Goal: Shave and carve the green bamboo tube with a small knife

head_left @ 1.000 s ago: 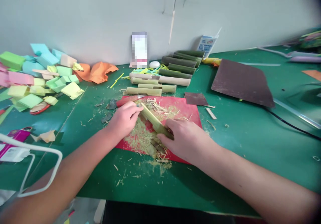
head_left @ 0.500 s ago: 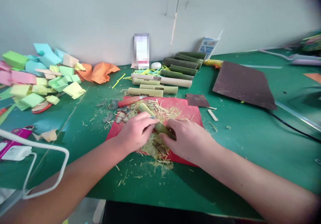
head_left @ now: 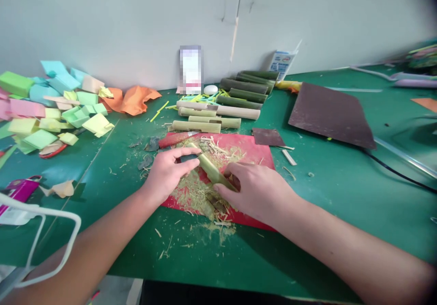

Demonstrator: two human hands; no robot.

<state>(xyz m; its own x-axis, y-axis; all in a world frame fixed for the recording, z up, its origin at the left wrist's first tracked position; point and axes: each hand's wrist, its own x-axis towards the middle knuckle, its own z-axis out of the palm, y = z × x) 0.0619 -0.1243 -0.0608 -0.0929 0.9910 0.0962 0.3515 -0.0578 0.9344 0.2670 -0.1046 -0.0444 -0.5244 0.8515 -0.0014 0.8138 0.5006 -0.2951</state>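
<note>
A short pale green bamboo piece (head_left: 211,170) lies slanted on a red mat (head_left: 259,152) strewn with fibrous shavings (head_left: 189,191). My right hand (head_left: 254,189) is closed on the piece's near end and pins it down. My left hand (head_left: 167,170) pinches a small dark scrap (head_left: 189,158) between thumb and fingers and presses it against the far part of the bamboo piece. What the scrap is cannot be made out.
Pale bamboo tubes (head_left: 218,109) and dark green pieces (head_left: 244,88) lie behind the mat, a red-handled tool (head_left: 175,138) at its far edge. A brown sheet (head_left: 329,114) and a black cable (head_left: 396,170) lie right. Coloured paper (head_left: 51,104) is piled left, a white cable (head_left: 44,214) near left.
My left hand slid down the bamboo piece towards my right hand, then back up to its far part. My right hand stayed on the near end.
</note>
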